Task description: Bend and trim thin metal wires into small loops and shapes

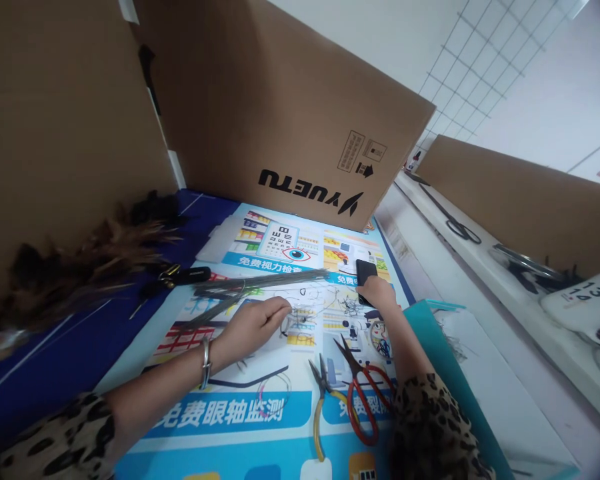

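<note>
A printed sheet (280, 445) bears dark wires (280, 278) — plus pliers (323, 385), red-handled scissors (356, 369), a black phone (366, 271).

Beyond the left grip (265, 325) stands cardboard (290, 100) lettered YUETU, upside down; brown and black feathers (105, 250) lie to that grip's left. Right of the right grip (379, 292) runs a white ledge (487, 267) bearing dark scissors (463, 230) and a mug (567, 308) marked 13 14. High beyond that grip shows a grid (480, 67).

Both sleeves (430, 427) are leopard print; a silver bangle (206, 363) circles the left wrist (220, 352).
</note>
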`<state>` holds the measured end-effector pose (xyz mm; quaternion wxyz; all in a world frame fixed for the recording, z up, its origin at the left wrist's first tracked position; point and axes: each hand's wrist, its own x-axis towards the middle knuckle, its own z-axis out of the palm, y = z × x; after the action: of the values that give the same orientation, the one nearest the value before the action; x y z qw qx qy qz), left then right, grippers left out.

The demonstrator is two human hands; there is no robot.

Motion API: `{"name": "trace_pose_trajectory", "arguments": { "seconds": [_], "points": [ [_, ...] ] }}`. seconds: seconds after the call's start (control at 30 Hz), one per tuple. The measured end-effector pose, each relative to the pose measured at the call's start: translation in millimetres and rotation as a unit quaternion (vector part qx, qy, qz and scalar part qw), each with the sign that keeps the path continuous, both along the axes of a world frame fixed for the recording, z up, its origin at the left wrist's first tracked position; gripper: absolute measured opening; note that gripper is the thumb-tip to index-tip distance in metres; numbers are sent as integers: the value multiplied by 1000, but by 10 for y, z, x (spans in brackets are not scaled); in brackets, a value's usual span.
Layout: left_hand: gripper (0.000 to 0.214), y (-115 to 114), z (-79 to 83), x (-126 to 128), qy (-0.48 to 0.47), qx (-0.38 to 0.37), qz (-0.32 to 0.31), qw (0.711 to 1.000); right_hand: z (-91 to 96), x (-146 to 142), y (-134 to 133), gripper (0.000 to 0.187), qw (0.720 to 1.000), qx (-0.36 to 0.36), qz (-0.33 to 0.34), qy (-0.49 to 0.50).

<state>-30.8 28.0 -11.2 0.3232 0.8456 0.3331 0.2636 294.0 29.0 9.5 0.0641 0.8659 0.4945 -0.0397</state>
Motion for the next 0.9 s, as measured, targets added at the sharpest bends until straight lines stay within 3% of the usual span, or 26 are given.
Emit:
{"name": "trace_pose_trajectory", "arguments": {
  "seconds": [0.3, 0.73, 0.9],
  "points": [
    [28, -4, -35, -11, 1, 30, 14, 999, -61, -143, 58, 29, 999, -24, -9, -19],
    [29, 3, -38, -10, -7, 14, 7, 1000, 169, -402, -163, 24, 990, -26, 133, 46],
    [27, 6, -51, -11, -31, 1, 22, 999, 148, -345, -169, 25, 991, -41, 123, 21]
  ]
}}
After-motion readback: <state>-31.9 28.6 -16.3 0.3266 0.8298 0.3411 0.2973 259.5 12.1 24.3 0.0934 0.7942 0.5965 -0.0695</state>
